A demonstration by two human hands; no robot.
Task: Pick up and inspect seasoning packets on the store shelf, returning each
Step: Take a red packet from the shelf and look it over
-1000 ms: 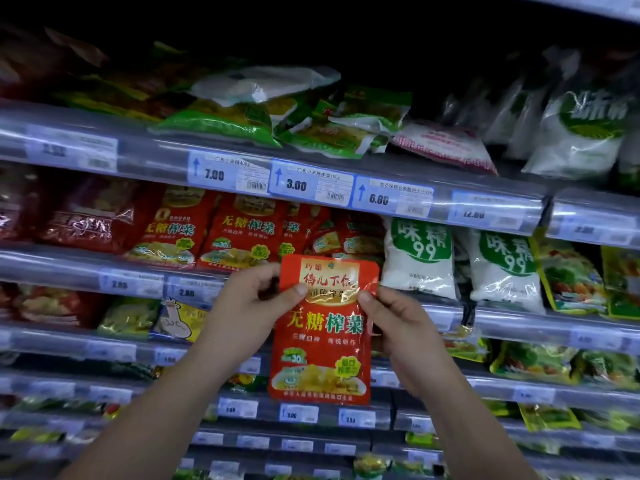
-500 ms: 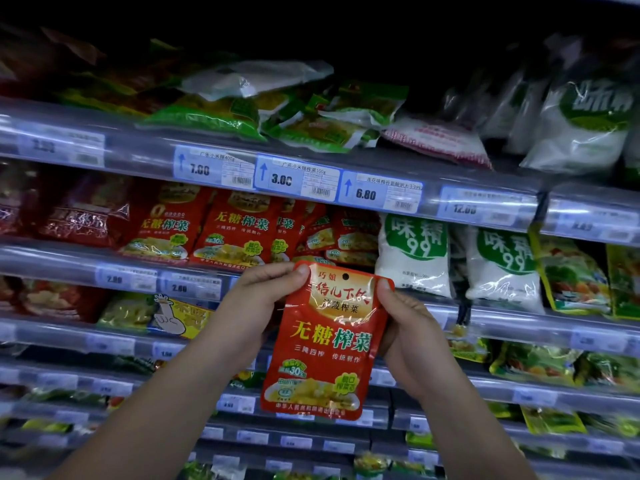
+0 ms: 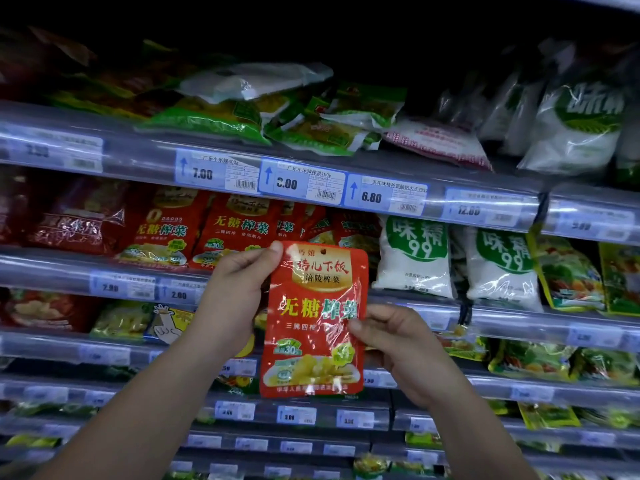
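Both hands hold one red packet (image 3: pixel 313 318) upright in front of the shelves, its printed face toward the camera. The left hand (image 3: pixel 231 299) pinches the packet's top left corner, thumb tip on the front and the other fingers hidden behind the foil. The right hand (image 3: pixel 394 341) grips the right edge at mid-height, thumb pressed on the front over the end of the large yellow and green lettering; its remaining fingers curl behind and cannot be seen. Glare on the wrinkled foil washes out part of the small print in the middle, and the bottom line of text is too small to read. The packet covers the shelf rail (image 3: pixel 502 320) behind it and part of the row of matching red packets (image 3: pixel 239 233) on the shelf just above and to the left. To the right of that row stand white bags (image 3: pixel 412 258) with green circles, the tops cut by the price strip (image 3: pixel 304 176) above. On that strip three tags read clearly as prices; those further left and right are blurred. The top shelf carries green bags (image 3: pixel 211 116) lying flat, and everything behind them is lost in darkness. Far left packets are dim and smeared. The lower shelves, near the bottom edge, show only blurred tags and scraps of green packaging, partly blocked by both forearms, which run out of the frame at the bottom.
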